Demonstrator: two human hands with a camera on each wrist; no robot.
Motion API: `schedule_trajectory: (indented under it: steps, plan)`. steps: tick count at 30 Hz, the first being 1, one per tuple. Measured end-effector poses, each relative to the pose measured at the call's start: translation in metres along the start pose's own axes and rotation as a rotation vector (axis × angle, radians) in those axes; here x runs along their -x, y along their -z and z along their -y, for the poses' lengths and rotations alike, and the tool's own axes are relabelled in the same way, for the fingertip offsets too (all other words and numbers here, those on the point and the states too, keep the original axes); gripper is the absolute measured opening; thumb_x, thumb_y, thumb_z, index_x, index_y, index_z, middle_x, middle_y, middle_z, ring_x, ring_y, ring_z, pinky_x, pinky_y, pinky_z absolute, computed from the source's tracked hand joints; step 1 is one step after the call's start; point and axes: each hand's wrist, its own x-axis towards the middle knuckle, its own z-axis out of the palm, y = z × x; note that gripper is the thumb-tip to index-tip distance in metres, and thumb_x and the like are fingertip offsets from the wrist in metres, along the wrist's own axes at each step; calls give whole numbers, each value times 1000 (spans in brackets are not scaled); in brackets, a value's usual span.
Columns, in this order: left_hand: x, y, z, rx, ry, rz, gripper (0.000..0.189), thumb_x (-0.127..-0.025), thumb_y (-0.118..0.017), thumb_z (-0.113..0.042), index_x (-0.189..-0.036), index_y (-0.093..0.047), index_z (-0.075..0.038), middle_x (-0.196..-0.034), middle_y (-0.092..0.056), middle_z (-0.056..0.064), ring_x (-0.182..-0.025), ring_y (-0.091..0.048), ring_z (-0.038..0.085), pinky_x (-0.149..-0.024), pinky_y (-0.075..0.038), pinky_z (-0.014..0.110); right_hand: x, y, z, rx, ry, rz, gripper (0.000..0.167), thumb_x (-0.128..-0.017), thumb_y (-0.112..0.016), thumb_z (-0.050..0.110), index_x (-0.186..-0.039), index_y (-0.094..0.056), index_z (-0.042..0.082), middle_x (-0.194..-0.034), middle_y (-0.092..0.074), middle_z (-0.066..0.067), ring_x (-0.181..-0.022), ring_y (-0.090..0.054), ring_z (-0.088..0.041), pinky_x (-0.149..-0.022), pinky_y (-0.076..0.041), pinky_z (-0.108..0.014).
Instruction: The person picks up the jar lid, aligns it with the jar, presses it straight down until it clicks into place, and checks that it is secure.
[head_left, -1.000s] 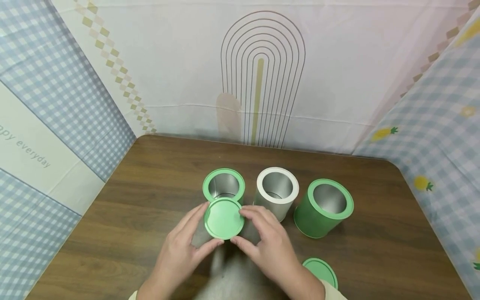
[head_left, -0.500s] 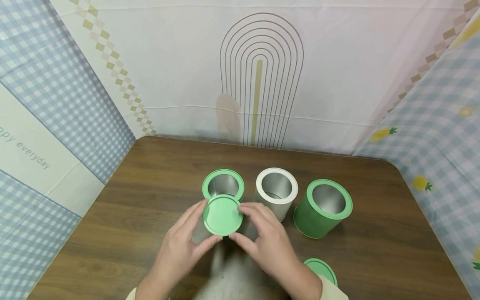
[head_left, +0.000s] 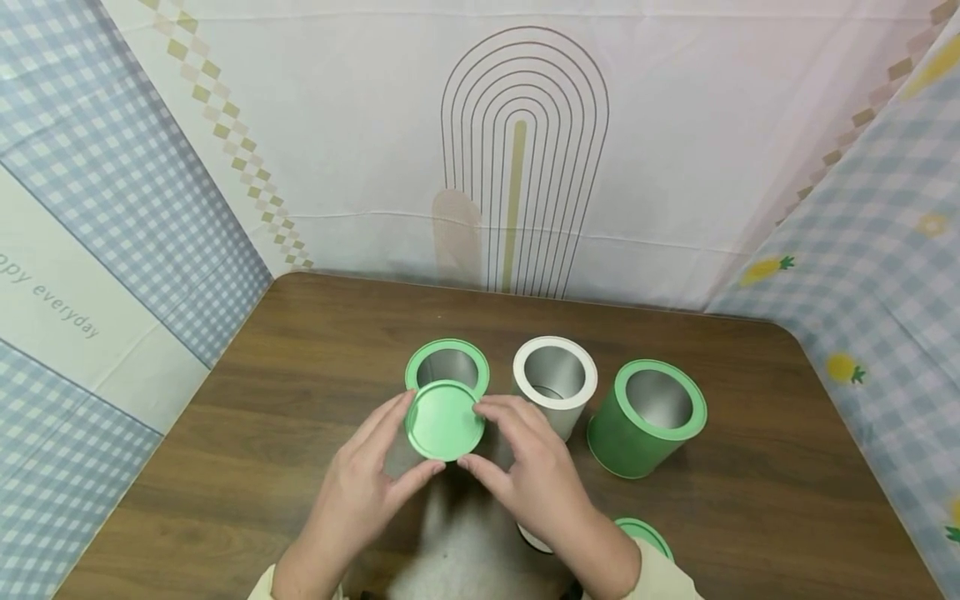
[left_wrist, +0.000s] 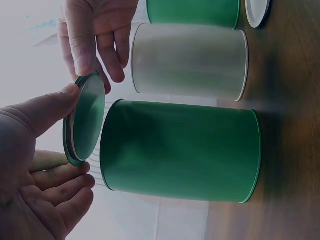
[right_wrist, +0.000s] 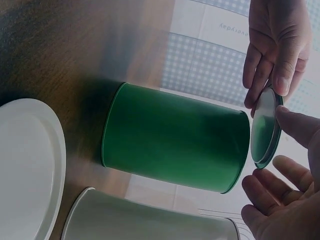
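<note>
A round green lid (head_left: 445,421) is up in the air, right between the two hands. The left hand (head_left: 360,475) is pinching its left edge with the thumb and fingertips. The right hand (head_left: 536,467) is pinching its right edge the same way. The two thumbs sit at the near side of the lid, close together. In the left wrist view the lid tips a little, and a thin gap shows between it and the first green can (left_wrist: 182,152).

That can stands up straight on the table, just past both hands' fingertips. From above, the lid hides the near part of its rim. The inside is gray and shiny. The white can (head_left: 561,417) stands just past the right hand's fingers, and those fingers cover part of its side. The second green can (head_left: 626,437) is off to the right of the right hand, apart from the fingers. You can see down into both of them too.

The other green lid (head_left: 647,536) lies on the table to the right of the right wrist, partly hidden by the pale sleeve (head_left: 663,575). A white lid (right_wrist: 25,170) lies flat on the table below the right hand, which hides most of it from above.

The brown wood table (head_left: 247,442) is under everything. Far past the hands hangs a white cloth (head_left: 360,133) with curvy lines. Blue checked cloth (head_left: 67,75) hangs well out to the left of the left hand.
</note>
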Motion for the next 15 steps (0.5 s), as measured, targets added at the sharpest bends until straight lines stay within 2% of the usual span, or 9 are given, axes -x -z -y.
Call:
schedule_trajectory:
  steps: [8, 15]
  plan:
    - [-3, 0, 1, -31, 2, 10, 82, -72, -89, -23, -141, -53, 3, -136, -61, 12, -117, -64, 25, -91, -54, 42, -1, -3, -3, 0, -22, 9, 51, -73, -90, 22, -116, -67, 7, -122, -66, -5, -117, -61, -20, -95, -54, -40]
    - [-4, -1, 3, -38, -9, 11, 81, -73, -88, -22, -141, -52, 4, -136, -61, 14, -116, -65, 27, -91, -55, 42, -3, -4, -5, -4, -38, 10, 52, -73, -91, 21, -118, -67, 7, -122, -66, -4, -117, -61, -19, -96, -53, -39]
